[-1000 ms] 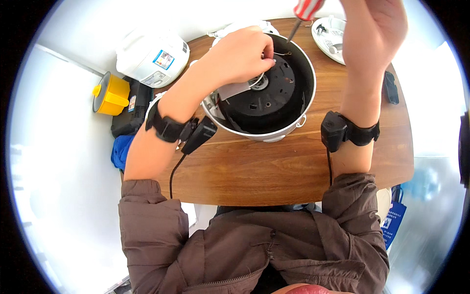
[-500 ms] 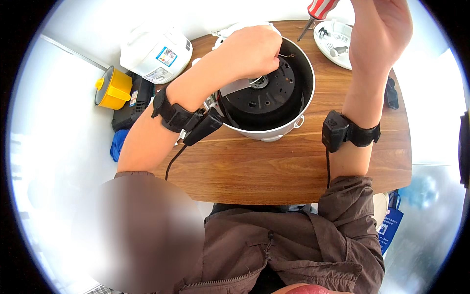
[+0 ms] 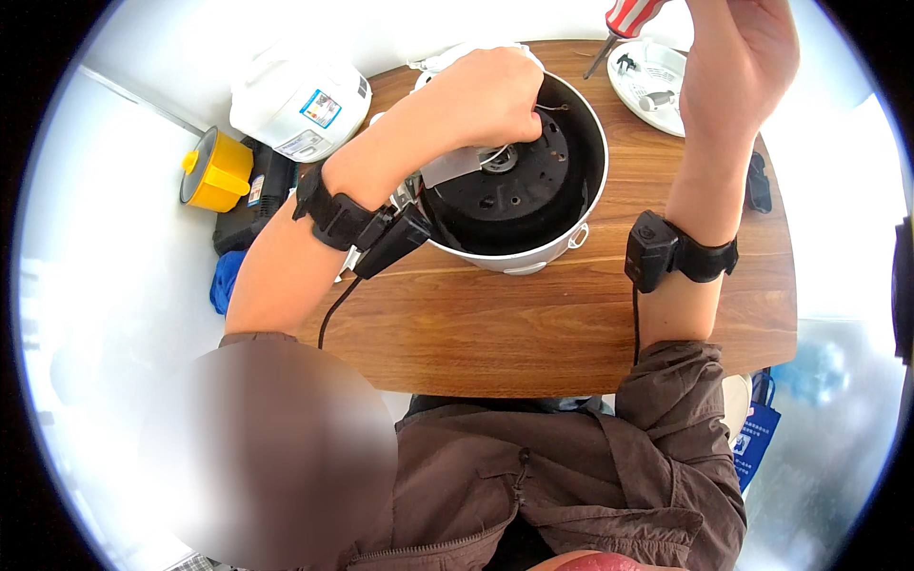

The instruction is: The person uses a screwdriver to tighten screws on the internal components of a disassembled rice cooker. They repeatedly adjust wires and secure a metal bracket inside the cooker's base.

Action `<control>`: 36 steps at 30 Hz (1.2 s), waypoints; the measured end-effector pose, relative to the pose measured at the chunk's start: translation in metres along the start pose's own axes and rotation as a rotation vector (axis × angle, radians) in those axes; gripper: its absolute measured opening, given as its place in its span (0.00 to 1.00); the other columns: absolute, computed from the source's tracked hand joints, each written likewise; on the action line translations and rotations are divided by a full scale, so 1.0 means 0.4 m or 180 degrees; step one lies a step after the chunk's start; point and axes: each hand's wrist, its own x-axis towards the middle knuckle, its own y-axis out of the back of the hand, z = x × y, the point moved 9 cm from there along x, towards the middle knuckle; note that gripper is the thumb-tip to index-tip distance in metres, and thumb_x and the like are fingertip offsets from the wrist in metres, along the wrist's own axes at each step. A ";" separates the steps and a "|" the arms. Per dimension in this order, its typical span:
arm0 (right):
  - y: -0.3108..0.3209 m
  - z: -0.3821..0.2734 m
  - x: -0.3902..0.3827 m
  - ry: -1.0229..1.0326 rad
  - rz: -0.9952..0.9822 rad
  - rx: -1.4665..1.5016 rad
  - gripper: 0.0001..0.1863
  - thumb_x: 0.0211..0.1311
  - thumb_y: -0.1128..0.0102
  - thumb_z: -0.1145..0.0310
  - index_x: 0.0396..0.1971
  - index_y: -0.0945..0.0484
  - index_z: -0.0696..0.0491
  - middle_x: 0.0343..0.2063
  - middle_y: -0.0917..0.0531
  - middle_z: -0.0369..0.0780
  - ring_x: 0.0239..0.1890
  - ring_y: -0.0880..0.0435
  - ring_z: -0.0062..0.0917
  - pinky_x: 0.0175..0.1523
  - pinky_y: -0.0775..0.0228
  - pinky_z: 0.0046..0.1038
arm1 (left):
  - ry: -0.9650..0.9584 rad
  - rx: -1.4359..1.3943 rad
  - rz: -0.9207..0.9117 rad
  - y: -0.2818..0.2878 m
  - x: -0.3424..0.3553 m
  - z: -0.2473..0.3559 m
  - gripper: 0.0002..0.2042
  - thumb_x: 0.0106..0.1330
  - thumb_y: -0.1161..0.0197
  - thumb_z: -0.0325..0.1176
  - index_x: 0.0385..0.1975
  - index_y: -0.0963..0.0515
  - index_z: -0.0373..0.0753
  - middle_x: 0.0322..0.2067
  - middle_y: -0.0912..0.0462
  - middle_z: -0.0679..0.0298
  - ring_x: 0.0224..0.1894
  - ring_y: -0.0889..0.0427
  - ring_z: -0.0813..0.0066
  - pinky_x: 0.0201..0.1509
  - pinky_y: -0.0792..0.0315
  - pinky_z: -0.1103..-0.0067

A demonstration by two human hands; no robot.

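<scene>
Wooden tabletop (image 3: 476, 333) bears a round shell (image 3: 547, 255) beneath left grip (image 3: 503, 100), hold unclear; right grip (image 3: 747, 62) clasps screwdriver (image 3: 628, 17).

both grips unseen
right hand (image 3: 745, 76) and screwdriver (image 3: 630, 17) beside it are cut by the top edge; left hand (image 3: 500, 95) hides its fingertips; sleeve (image 3: 295, 447) below it blurred.

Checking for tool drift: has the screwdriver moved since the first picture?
Yes: rightward. Its tip was at the pot's rim; now it shows just outside, nearer the white basket.
</scene>
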 end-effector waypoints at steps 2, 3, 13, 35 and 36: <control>-0.003 0.008 -0.001 0.0043 -0.0003 0.0205 0.18 0.74 0.42 0.75 0.60 0.23 0.59 0.40 0.16 0.35 0.36 0.22 0.12 0.40 0.28 0.15 | -0.0004 -0.0015 0.0035 0.001 0.000 0.004 0.08 0.52 0.33 0.32 0.24 0.18 0.32 0.34 0.17 0.49 0.37 0.15 0.52 0.45 0.21 0.64; -0.007 0.005 0.000 0.0064 -0.0006 0.0295 0.17 0.74 0.42 0.76 0.60 0.23 0.59 0.39 0.16 0.35 0.36 0.22 0.12 0.39 0.28 0.15 | 0.0016 -0.0029 0.0048 0.002 -0.003 0.004 0.08 0.52 0.33 0.32 0.24 0.18 0.32 0.34 0.17 0.49 0.37 0.15 0.52 0.45 0.21 0.64; -0.024 0.018 -0.008 -0.0074 -0.0005 0.0402 0.17 0.74 0.43 0.77 0.60 0.24 0.61 0.35 0.20 0.31 0.34 0.26 0.10 0.38 0.32 0.14 | -0.0119 0.0023 0.0211 0.012 -0.010 0.013 0.08 0.53 0.34 0.32 0.24 0.20 0.32 0.33 0.18 0.50 0.39 0.17 0.52 0.46 0.21 0.65; -0.061 0.041 -0.031 -0.0068 -0.0138 0.0233 0.17 0.74 0.42 0.77 0.60 0.24 0.61 0.36 0.19 0.31 0.35 0.24 0.10 0.40 0.31 0.14 | -0.0110 -0.0305 0.0297 0.024 -0.021 0.002 0.06 0.55 0.35 0.28 0.26 0.21 0.31 0.30 0.18 0.50 0.33 0.17 0.55 0.40 0.22 0.68; -0.058 0.038 -0.026 -0.0083 -0.0157 0.0235 0.17 0.74 0.42 0.77 0.60 0.24 0.61 0.37 0.19 0.31 0.36 0.24 0.10 0.41 0.31 0.14 | -0.0162 -0.0404 0.0322 0.033 -0.022 0.001 0.07 0.56 0.34 0.29 0.26 0.20 0.31 0.29 0.18 0.51 0.32 0.17 0.57 0.40 0.22 0.69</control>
